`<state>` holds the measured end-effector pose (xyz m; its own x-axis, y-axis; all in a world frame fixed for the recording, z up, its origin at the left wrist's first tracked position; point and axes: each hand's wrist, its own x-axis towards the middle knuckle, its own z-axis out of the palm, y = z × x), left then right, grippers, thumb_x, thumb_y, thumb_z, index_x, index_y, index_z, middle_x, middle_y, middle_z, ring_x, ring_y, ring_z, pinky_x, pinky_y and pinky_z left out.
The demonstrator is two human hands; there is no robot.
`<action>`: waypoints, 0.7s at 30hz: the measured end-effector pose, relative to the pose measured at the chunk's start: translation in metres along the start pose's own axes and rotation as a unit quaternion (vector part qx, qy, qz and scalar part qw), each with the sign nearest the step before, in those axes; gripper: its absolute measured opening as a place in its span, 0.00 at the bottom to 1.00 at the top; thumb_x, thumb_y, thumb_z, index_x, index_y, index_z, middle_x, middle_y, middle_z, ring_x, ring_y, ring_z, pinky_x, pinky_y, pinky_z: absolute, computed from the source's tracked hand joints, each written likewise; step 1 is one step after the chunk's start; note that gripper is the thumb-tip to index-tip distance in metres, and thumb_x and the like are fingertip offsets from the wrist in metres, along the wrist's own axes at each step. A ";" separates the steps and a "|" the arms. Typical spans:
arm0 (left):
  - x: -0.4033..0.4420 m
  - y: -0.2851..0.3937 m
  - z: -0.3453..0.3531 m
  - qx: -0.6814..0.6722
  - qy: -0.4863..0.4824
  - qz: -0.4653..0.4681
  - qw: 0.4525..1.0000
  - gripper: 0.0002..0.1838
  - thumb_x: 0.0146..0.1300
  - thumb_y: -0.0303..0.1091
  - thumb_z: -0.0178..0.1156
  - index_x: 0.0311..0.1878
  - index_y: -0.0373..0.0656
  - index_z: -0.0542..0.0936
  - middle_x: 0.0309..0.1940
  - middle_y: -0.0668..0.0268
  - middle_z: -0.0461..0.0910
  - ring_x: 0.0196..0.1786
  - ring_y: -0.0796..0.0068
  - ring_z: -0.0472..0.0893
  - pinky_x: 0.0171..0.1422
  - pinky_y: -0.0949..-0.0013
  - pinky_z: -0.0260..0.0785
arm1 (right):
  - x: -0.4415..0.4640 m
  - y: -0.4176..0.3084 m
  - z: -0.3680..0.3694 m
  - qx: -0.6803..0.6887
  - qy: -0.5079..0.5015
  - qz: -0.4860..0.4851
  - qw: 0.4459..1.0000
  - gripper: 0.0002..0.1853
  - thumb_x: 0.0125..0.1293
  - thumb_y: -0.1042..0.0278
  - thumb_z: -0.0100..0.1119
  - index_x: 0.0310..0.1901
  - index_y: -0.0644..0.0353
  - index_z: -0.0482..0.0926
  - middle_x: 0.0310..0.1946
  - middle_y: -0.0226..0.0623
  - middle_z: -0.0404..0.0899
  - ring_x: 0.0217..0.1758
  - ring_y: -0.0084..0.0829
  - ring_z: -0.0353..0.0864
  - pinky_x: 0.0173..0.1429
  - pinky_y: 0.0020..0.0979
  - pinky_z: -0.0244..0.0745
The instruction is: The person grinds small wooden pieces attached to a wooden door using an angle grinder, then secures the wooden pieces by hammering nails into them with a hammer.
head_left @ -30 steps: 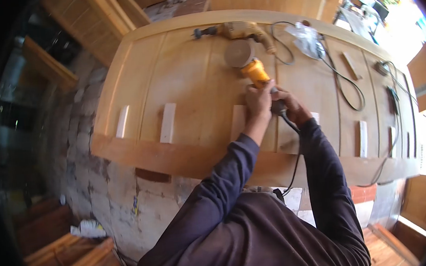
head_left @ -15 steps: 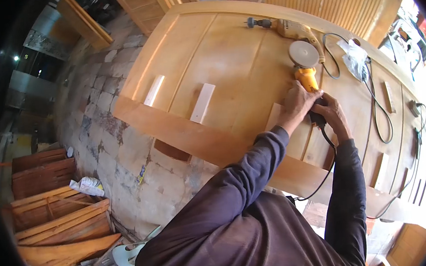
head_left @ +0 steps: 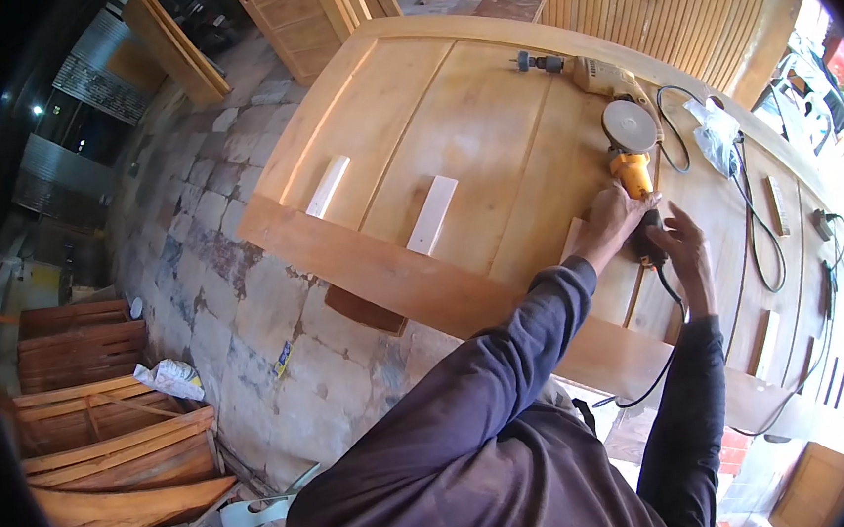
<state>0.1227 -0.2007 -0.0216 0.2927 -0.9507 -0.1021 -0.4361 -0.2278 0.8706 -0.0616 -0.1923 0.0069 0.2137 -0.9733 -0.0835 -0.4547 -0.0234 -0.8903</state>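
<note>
Yellow grinder (head_left: 636,175) in the left grip (head_left: 617,220)
That grip clamps its body, behind the disc (head_left: 628,126); the right grip (head_left: 684,248), fingers apart, is beside the grinder's dark rear end (head_left: 646,236).

Grinder (head_left: 635,175) partly behind left hand (head_left: 613,221), shirt (head_left: 479,482) cut off below

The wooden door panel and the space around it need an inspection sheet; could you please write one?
Surface: wooden door panel, lying flat, grooved lengths across it.
Job's things: angle grinder, disc facing up; drill just beyond.
Clutter: wood blocks and a clear plastic bag on the panel.
Hands: left hand grips the grinder; right hand at its dark rear part, fingers partly spread.
Cables: grinder cord droops over the near edge; another cable loops on the panel.
Surroundings: paved floor, slatted panel behind.
</note>
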 end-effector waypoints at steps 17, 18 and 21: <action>-0.272 0.078 -0.239 -0.574 -0.153 0.346 0.726 0.15 0.83 0.39 0.57 0.64 0.47 0.83 0.42 0.55 0.85 0.30 0.74 0.79 0.31 0.71 0.72 | -0.467 0.070 0.011 0.105 0.453 0.144 0.874 0.30 0.84 0.57 0.56 0.81 0.55 0.67 0.57 0.43 0.84 0.44 0.30 0.87 0.44 0.28 0.82; -0.281 0.085 -0.239 -0.605 -0.151 0.376 0.685 0.14 0.82 0.39 0.58 0.65 0.55 0.83 0.45 0.54 0.85 0.31 0.74 0.80 0.31 0.72 0.73 | -0.479 0.064 0.030 0.124 0.457 0.219 0.853 0.30 0.84 0.56 0.57 0.81 0.55 0.67 0.57 0.44 0.84 0.44 0.31 0.88 0.42 0.28 0.83; -0.301 0.102 -0.236 -0.684 -0.134 0.461 0.550 0.18 0.80 0.38 0.62 0.65 0.77 0.85 0.53 0.49 0.85 0.32 0.73 0.81 0.30 0.74 0.75 | -0.515 0.071 0.080 0.208 0.441 0.312 0.816 0.30 0.83 0.56 0.60 0.81 0.53 0.67 0.54 0.43 0.84 0.42 0.31 0.89 0.41 0.28 0.84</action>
<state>0.1916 0.1115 0.2114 0.2683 -0.5683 0.7778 0.8069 0.5736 0.1408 -0.1347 0.3257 -0.0497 -0.7346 -0.5568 -0.3876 0.1349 0.4401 -0.8878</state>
